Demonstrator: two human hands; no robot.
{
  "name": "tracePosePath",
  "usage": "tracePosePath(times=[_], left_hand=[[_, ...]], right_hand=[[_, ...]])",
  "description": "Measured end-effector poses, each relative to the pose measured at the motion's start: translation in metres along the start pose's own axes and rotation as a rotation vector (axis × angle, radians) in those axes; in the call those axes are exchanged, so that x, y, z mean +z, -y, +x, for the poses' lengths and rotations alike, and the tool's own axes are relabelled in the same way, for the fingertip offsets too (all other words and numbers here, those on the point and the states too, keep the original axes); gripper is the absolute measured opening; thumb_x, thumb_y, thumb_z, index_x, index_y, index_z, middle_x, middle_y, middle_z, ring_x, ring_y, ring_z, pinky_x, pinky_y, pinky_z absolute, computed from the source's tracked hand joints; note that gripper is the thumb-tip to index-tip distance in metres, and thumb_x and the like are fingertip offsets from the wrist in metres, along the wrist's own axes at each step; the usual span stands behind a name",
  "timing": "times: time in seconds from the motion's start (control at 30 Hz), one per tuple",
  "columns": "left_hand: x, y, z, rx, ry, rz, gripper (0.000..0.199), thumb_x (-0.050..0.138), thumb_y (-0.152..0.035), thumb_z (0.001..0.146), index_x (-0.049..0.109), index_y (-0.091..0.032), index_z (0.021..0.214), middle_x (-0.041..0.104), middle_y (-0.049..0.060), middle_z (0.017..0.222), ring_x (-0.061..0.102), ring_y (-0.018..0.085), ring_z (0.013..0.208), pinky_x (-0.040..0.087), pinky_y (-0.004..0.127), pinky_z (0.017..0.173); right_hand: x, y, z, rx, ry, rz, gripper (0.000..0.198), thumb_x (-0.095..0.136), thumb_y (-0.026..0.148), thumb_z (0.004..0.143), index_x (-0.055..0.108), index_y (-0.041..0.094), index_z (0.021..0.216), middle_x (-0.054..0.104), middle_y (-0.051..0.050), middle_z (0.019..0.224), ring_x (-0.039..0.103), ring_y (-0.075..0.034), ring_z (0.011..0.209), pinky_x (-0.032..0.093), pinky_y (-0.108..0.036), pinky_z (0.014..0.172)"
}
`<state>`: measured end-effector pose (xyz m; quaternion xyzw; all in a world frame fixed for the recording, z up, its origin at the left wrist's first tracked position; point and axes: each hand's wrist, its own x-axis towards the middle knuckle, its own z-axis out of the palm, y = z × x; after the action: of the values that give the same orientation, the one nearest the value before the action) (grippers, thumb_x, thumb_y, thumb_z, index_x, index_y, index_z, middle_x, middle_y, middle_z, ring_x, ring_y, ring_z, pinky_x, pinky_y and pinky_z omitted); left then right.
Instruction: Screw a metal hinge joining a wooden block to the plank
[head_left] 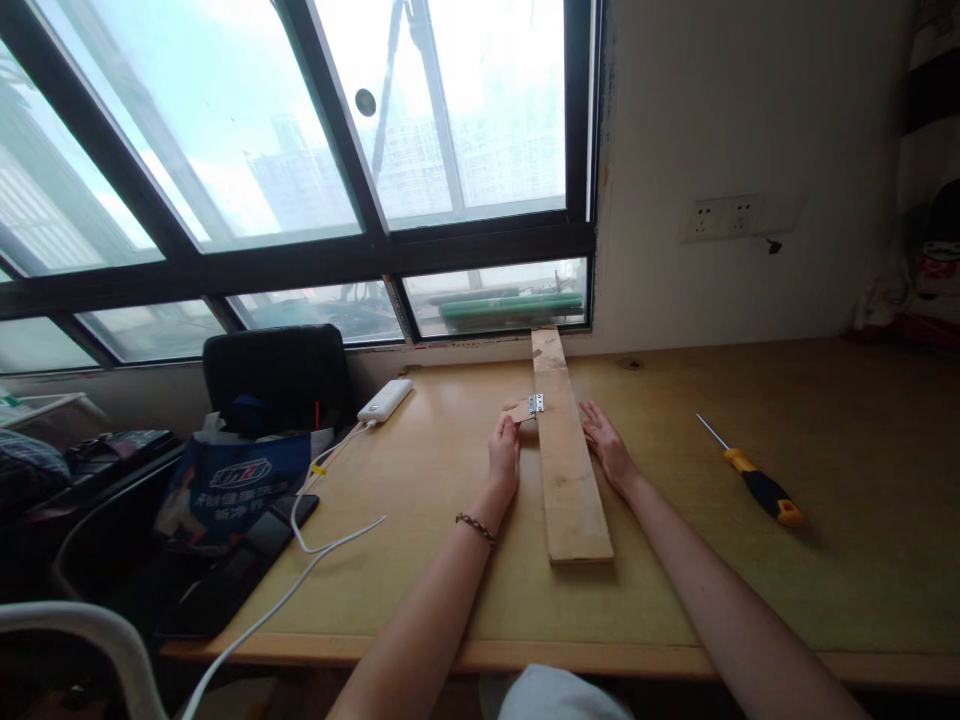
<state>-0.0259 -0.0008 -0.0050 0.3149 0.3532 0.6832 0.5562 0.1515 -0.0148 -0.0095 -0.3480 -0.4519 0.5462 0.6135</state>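
A long wooden board (574, 480) lies on the table, its far end by the window sill. On its left edge sits a small metal hinge (535, 403), which joins it to a small piece of wood (519, 411). My left hand (505, 450) is closed on that small piece, fingers pinching its outer end. Against the board's right edge rests my right hand (606, 447), its fingers stretched out and apart. Off to the right lies a screwdriver (761, 485) with a yellow and black handle, touched by neither hand.
A white power bank (385, 400) with a white cable (341, 543) lies on the left of the table (862, 590). A black tablet-like slab (247, 570) overhangs the left edge. Beyond are a chair (277, 365) and a blue bag (232, 490). Wall sockets (724, 217) are above.
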Motion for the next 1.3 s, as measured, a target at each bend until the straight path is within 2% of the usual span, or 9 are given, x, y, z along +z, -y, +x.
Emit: tracePosePath(times=[0.3, 0.43, 0.57, 0.63, 0.73, 0.8, 0.9, 1.03, 1.3], left_hand=[[-0.007, -0.005, 0.006, -0.181, -0.103, -0.325, 0.012, 0.049, -0.023, 0.085, 0.059, -0.016, 0.087, 0.064, 0.004, 0.084, 0.061, 0.01, 0.077, 0.046, 0.021, 0.078], [-0.007, -0.009, 0.006, -0.212, -0.133, -0.358, 0.011, 0.049, -0.023, 0.085, 0.056, -0.016, 0.087, 0.063, 0.005, 0.083, 0.061, 0.01, 0.075, 0.047, 0.022, 0.077], [-0.006, -0.008, 0.003, -0.183, -0.163, -0.291, 0.013, 0.048, -0.024, 0.085, 0.052, -0.017, 0.094, 0.062, 0.007, 0.086, 0.062, 0.013, 0.077, 0.049, 0.027, 0.079], [-0.003, -0.003, -0.001, -0.147, -0.23, -0.228, 0.011, 0.048, -0.022, 0.084, 0.049, -0.019, 0.095, 0.061, 0.007, 0.086, 0.062, 0.013, 0.077, 0.049, 0.028, 0.079], [0.004, 0.006, -0.01, -0.131, -0.331, -0.159, 0.012, 0.051, -0.017, 0.082, 0.045, -0.019, 0.092, 0.06, 0.006, 0.086, 0.062, 0.013, 0.078, 0.049, 0.029, 0.08], [0.01, 0.011, -0.017, -0.181, -0.305, -0.126, 0.01, 0.051, -0.015, 0.081, 0.046, -0.018, 0.089, 0.06, 0.007, 0.084, 0.063, 0.014, 0.077, 0.05, 0.03, 0.079], [0.018, 0.012, -0.025, -0.31, -0.171, -0.045, 0.003, 0.05, -0.015, 0.079, 0.051, -0.014, 0.082, 0.062, 0.01, 0.08, 0.063, 0.015, 0.072, 0.051, 0.03, 0.074], [0.023, 0.006, -0.032, -0.417, -0.048, -0.028, 0.013, 0.052, -0.021, 0.078, 0.058, -0.01, 0.079, 0.064, 0.011, 0.073, 0.063, 0.016, 0.066, 0.052, 0.029, 0.066], [0.022, -0.002, -0.034, -0.49, 0.069, -0.057, 0.012, 0.053, -0.014, 0.07, 0.061, -0.011, 0.079, 0.067, 0.011, 0.08, 0.064, 0.021, 0.08, 0.051, 0.032, 0.077]], right_hand=[[0.003, 0.001, -0.003, -0.004, -0.037, -0.026, 0.061, 0.059, 0.036, 0.076, 0.037, 0.026, 0.132, 0.033, -0.002, 0.142, 0.036, -0.019, 0.127, 0.033, -0.031, 0.103], [0.008, 0.001, -0.002, 0.065, -0.189, -0.062, 0.059, 0.064, 0.031, 0.07, 0.045, 0.023, 0.125, 0.039, -0.005, 0.138, 0.044, -0.02, 0.121, 0.043, -0.028, 0.093], [0.015, 0.005, -0.005, 0.224, -0.341, -0.067, 0.03, 0.062, 0.031, 0.072, 0.057, 0.018, 0.099, 0.064, -0.008, 0.106, 0.063, -0.017, 0.086, 0.05, -0.022, 0.063], [0.017, 0.008, -0.008, 0.296, -0.334, -0.047, 0.016, 0.057, 0.031, 0.076, 0.059, 0.017, 0.083, 0.068, -0.005, 0.084, 0.063, -0.014, 0.064, 0.047, -0.02, 0.05], [0.018, 0.011, -0.011, 0.371, -0.326, -0.021, 0.016, 0.052, 0.029, 0.08, 0.058, 0.015, 0.074, 0.067, -0.003, 0.07, 0.059, -0.011, 0.052, 0.043, -0.019, 0.044], [0.018, 0.011, -0.011, 0.407, -0.333, -0.019, 0.018, 0.05, 0.029, 0.081, 0.058, 0.014, 0.073, 0.066, -0.004, 0.067, 0.059, -0.011, 0.05, 0.042, -0.019, 0.043], [0.018, 0.01, -0.011, 0.449, -0.344, -0.007, 0.022, 0.047, 0.03, 0.083, 0.057, 0.014, 0.071, 0.064, -0.003, 0.061, 0.057, -0.011, 0.047, 0.041, -0.021, 0.043], [0.021, 0.012, -0.013, 0.447, -0.334, 0.015, 0.024, 0.045, 0.028, 0.084, 0.055, 0.015, 0.067, 0.063, -0.002, 0.057, 0.055, -0.011, 0.045, 0.04, -0.021, 0.045], [0.023, 0.014, -0.016, 0.439, -0.332, 0.033, 0.022, 0.047, 0.027, 0.081, 0.058, 0.013, 0.068, 0.064, -0.003, 0.058, 0.057, -0.011, 0.047, 0.043, -0.021, 0.045]])
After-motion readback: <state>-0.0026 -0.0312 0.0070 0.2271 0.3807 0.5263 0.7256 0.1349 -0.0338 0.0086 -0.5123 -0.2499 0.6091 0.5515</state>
